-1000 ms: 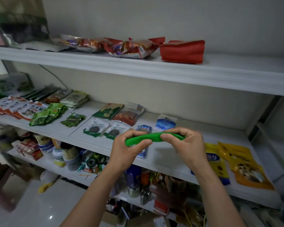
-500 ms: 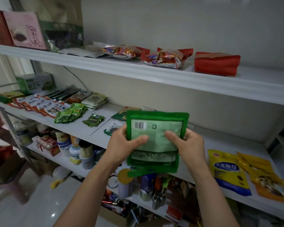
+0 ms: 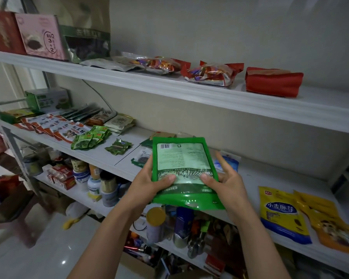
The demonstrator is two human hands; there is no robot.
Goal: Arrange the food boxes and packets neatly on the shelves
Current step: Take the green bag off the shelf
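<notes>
Glossy green plastic pouch (image 3: 183, 170); smooth matt white shelf (image 3: 189, 91); shiny floor tiles (image 3: 48, 248).

Bare middle shelf (image 3: 280, 174) between blue sachet (image 3: 228, 163) and yellow packet (image 3: 282, 214).

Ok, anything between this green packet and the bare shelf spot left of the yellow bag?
Nothing visible. The green packet hangs right beside that bare middle shelf patch; the small blue packet lies further back.

Home storeroom or small shop: white shelves (image 3: 189, 91) with food packets (image 3: 282, 214), jars (image 3: 80, 168), boxes (image 3: 40, 35).
</notes>
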